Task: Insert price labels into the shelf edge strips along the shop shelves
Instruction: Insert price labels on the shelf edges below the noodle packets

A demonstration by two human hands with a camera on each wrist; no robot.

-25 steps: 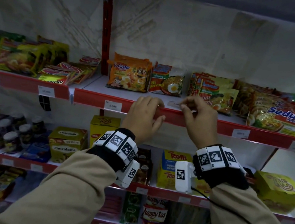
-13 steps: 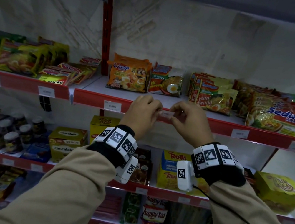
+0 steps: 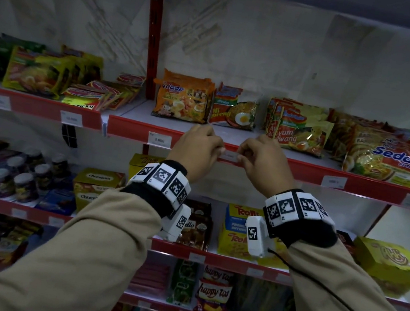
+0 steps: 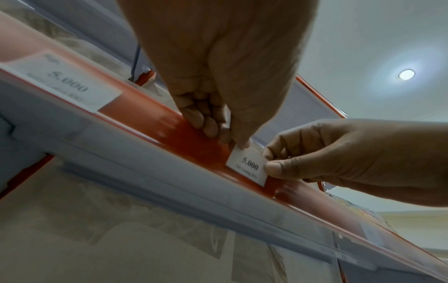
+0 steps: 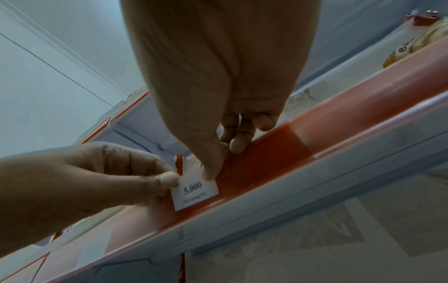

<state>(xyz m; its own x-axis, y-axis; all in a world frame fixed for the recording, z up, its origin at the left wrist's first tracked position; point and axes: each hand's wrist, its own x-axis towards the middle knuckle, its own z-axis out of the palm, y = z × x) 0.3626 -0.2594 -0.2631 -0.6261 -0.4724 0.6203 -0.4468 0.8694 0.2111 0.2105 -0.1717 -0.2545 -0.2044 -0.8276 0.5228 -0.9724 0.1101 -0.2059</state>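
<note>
A small white price label [image 4: 247, 166] printed "5.000" lies against the red shelf edge strip [image 4: 198, 145] of the noodle shelf. My left hand [image 4: 238, 143] pinches its upper left corner between thumb and fingertips. My right hand [image 4: 271, 162] pinches its right edge. In the right wrist view the label [image 5: 195, 191] has its lower edge down at the strip's [image 5: 261, 162] bottom lip, with the right hand [image 5: 213, 172] and the left hand [image 5: 174, 181] on it. In the head view the label [image 3: 229, 155] shows between the left hand [image 3: 219, 150] and the right hand [image 3: 240, 156].
Another "5.000" label [image 3: 159, 139] sits in the strip to the left, and more labels [image 3: 333, 181] to the right. Noodle packets [image 3: 234, 108] stand on the shelf just behind my hands. Boxes and jars fill the shelf below [image 3: 237, 231].
My right hand came down from the shelf top to the front of the strip. My left hand went from resting fingers on the strip to pinching the label.
</note>
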